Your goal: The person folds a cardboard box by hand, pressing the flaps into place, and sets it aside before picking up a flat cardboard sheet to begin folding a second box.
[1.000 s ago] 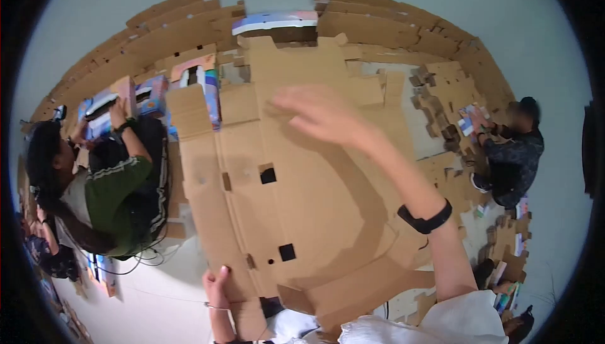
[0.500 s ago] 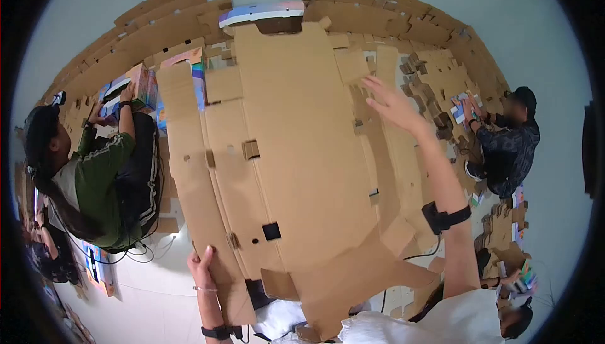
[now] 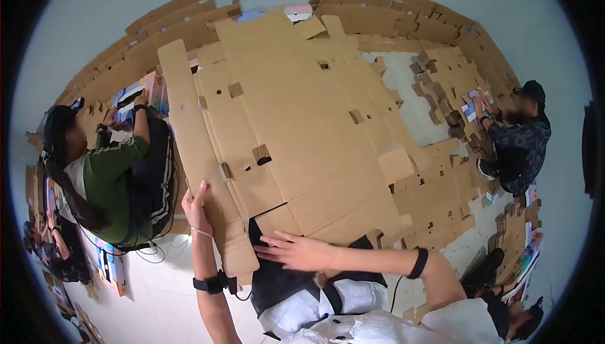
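Note:
A large unfolded cardboard box sheet [image 3: 302, 123] spreads out before me, with crease lines, small cut-out holes and flaps along its sides. My left hand [image 3: 197, 208] grips its left edge near the close end, thumb on top and the other fingers hidden underneath. At the near edge, my right hand [image 3: 293, 251] lies across with fingers stretched apart, beside a small flap [image 3: 277, 221] and over dark cloth on my lap. Each of my wrists wears a black band.
A person in a green top [image 3: 116, 161] handles a colourful box [image 3: 154, 92] on the left. Another person in dark clothes [image 3: 520, 142] works at the right. More flattened cardboard [image 3: 432, 186] covers the floor, and cardboard strips [image 3: 403, 16] line the wall.
My right hand has swung from the sheet's far right side to its near edge. The sheet has shifted and turned, and my left hand has moved up with its edge.

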{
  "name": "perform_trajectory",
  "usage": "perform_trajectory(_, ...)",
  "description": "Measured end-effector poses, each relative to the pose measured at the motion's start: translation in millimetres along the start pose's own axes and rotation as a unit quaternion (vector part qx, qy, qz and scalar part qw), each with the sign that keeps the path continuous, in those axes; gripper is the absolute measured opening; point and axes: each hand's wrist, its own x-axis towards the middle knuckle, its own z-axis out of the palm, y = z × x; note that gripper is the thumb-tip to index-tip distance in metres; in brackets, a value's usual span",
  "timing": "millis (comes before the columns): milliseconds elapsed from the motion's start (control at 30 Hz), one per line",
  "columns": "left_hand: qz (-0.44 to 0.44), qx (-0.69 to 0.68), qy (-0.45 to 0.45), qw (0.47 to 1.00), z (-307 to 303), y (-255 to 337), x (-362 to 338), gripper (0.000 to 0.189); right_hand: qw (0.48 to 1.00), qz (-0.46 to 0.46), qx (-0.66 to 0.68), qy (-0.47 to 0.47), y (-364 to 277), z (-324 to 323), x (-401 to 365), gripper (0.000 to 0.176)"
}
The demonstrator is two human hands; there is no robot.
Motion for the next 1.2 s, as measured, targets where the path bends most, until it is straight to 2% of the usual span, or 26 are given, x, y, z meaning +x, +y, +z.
perform_trajectory(67,-0.002,0.001,0.011,1.0,-1,-2,3,0.019,0.991,0.03,0.1,0.078,-8,-6,0,0.058)
perform_trajectory(100,-0.008,0.003,0.022,1.0,-2,-6,4,0.019,0.963,0.036,0.243,0.114,-7,-31,-5,0.049)
perform_trajectory(133,-0.007,0.003,0.015,1.0,-4,-9,7,0.019,0.963,0.04,0.24,0.117,1,-52,-15,0.049)
perform_trajectory(200,-0.008,-0.022,0.008,1.0,-11,-19,11,0.021,0.931,0.086,0.249,0.254,24,-88,-50,0.042)
perform_trajectory(267,-0.025,-0.025,0.009,0.999,-10,-23,11,0.023,0.895,0.268,0.188,0.302,57,-119,-87,0.039)
perform_trajectory(333,-0.039,-0.032,0.019,0.999,-13,-31,11,0.024,0.792,0.475,0.1,0.369,94,-102,-114,0.043)
perform_trajectory(400,-0.05,-0.046,0.028,0.997,-7,-32,2,0.024,0.788,0.558,-0.01,0.26,129,-18,-150,0.049)
perform_trajectory(433,-0.056,-0.057,0.03,0.996,-4,-31,0,0.024,0.793,0.551,-0.011,0.26,125,-4,-154,0.049)
perform_trajectory(500,-0.048,-0.069,0.041,0.996,0,-27,-3,0.024,0.701,0.566,0.235,0.366,110,22,-160,0.054)
perform_trajectory(533,-0.044,-0.075,0.038,0.995,1,-25,-6,0.024,0.701,0.565,0.241,0.363,104,33,-169,0.054)
perform_trajectory(600,-0.049,-0.069,0.038,0.996,6,-16,-11,0.023,0.654,0.571,0.269,0.417,99,45,-187,0.055)
perform_trajectory(633,-0.049,-0.058,0.05,0.996,8,-12,-14,0.024,0.554,0.597,0.345,0.466,99,50,-191,0.055)
perform_trajectory(667,-0.049,-0.048,0.062,0.996,9,-11,-16,0.024,0.549,0.599,0.346,0.469,103,51,-199,0.055)
perform_trajectory(733,-0.041,-0.03,0.064,0.997,8,-17,-18,0.024,0.45,0.593,0.538,0.395,120,34,-205,0.063)
perform_trajectory(900,0.0,0.004,0.096,0.995,9,-34,-36,0.03,0.445,0.59,0.529,0.418,147,-26,-161,0.06)
perform_trajectory(967,0.011,-0.006,0.108,0.994,13,-33,-46,0.029,0.431,0.613,0.516,0.416,155,-30,-156,0.047)
perform_trajectory(1100,0.024,-0.007,0.132,0.991,13,-33,-51,0.028,0.439,0.591,0.547,0.399,167,-13,-173,0.045)
perform_trajectory(1200,0.018,0.004,0.101,0.995,7,-25,-47,0.021,0.432,0.547,0.549,0.461,146,-27,-172,0.041)
